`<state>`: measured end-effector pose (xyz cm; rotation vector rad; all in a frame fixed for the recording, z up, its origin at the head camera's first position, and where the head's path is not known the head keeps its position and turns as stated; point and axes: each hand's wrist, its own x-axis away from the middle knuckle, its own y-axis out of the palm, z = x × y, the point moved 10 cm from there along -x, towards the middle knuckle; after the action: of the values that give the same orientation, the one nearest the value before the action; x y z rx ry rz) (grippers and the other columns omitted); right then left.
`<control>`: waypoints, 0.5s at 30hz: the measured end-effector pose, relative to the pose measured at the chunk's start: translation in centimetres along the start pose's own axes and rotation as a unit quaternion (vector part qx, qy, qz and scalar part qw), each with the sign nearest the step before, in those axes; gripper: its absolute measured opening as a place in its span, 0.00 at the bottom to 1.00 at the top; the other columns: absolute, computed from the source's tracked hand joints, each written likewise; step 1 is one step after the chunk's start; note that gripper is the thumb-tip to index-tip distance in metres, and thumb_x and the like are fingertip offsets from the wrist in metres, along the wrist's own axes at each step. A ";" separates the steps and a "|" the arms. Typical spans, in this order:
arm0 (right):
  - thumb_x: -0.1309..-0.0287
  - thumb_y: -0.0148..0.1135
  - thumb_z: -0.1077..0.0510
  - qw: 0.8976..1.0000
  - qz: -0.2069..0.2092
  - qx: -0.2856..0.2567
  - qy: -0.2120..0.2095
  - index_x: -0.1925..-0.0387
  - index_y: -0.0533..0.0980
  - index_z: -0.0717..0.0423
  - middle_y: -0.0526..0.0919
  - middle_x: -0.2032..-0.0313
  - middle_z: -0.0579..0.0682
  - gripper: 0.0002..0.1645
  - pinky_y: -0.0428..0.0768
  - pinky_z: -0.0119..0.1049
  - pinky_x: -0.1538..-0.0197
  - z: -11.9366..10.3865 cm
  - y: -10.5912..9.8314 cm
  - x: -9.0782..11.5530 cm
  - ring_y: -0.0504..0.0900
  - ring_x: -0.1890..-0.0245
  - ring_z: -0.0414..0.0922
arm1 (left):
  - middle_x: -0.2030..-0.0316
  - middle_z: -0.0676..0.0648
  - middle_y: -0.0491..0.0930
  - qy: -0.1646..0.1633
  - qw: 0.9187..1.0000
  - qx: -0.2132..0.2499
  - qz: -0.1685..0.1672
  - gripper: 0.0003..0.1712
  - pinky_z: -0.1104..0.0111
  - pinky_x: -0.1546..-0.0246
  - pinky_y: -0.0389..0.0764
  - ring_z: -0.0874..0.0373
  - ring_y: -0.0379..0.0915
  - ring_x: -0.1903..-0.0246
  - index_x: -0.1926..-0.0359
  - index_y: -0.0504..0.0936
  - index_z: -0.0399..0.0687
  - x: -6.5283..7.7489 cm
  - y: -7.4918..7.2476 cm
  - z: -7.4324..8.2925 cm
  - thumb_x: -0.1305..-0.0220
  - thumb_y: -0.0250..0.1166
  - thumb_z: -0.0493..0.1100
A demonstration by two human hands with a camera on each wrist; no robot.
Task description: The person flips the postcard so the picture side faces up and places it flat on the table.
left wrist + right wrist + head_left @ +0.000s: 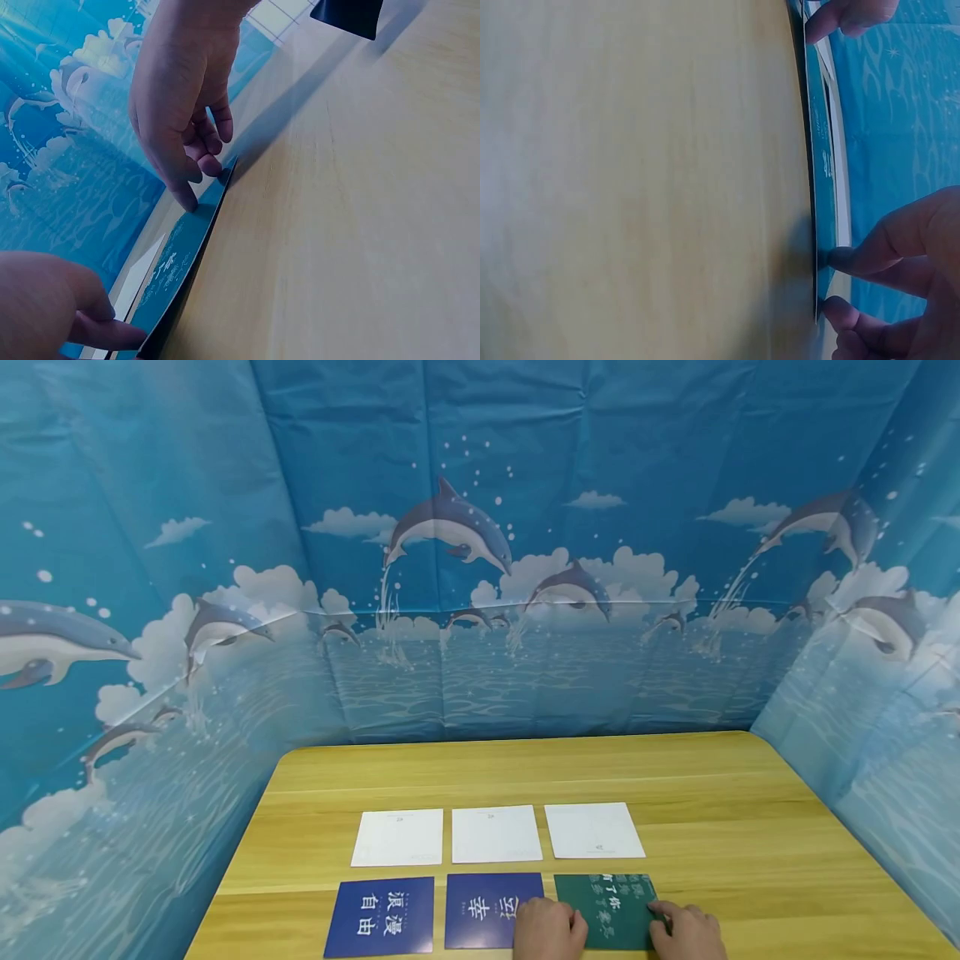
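A green postcard [611,918] with white characters lies at the right end of the front row. My left hand [547,931] grips its left edge and overlaps the blue postcard [468,912] beside it in the head view. At the right edge, my right hand [686,933] holds the same green postcard, thumb and fingertips close together there. The left wrist view shows the near long edge of the green postcard [184,262] slightly raised, with a dark shadow beneath. Another blue postcard [381,918] with white characters lies farther left.
Behind the front row lie three white cards: a left one [399,838], a middle one [497,835] and a right one [595,831]. All rest on a wooden table [750,827]. A blue dolphin-print curtain [540,677] surrounds the table's back and sides.
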<state>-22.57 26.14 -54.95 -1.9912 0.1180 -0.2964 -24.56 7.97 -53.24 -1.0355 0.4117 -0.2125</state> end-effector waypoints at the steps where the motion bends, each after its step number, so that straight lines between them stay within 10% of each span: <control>1: 0.50 0.54 0.60 1.000 0.002 0.000 -0.001 0.61 0.79 0.67 0.69 0.80 0.48 0.17 0.60 0.43 0.65 0.0 0.0 0.0 0.64 0.77 0.45 | 0.96 0.58 0.48 0.003 1.000 -0.004 0.002 0.28 0.70 0.84 0.56 0.62 0.52 0.91 0.95 0.56 0.53 0.0 0.0 0.0 0.44 0.58 0.47; 15: 0.49 0.54 0.60 1.000 -0.014 0.009 0.026 0.61 0.78 0.68 0.76 0.73 0.56 0.17 0.67 0.53 0.57 0.0 0.2 -0.5 0.73 0.69 0.55 | 0.97 0.57 0.55 0.032 0.998 0.056 0.017 0.26 0.74 0.82 0.63 0.64 0.54 0.91 0.97 0.65 0.51 0.6 -0.8 0.3 0.45 0.59 0.42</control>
<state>-23.00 26.19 -55.18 -1.9682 0.1206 -0.3658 -23.88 7.57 -52.52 -0.9131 0.4701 -0.2359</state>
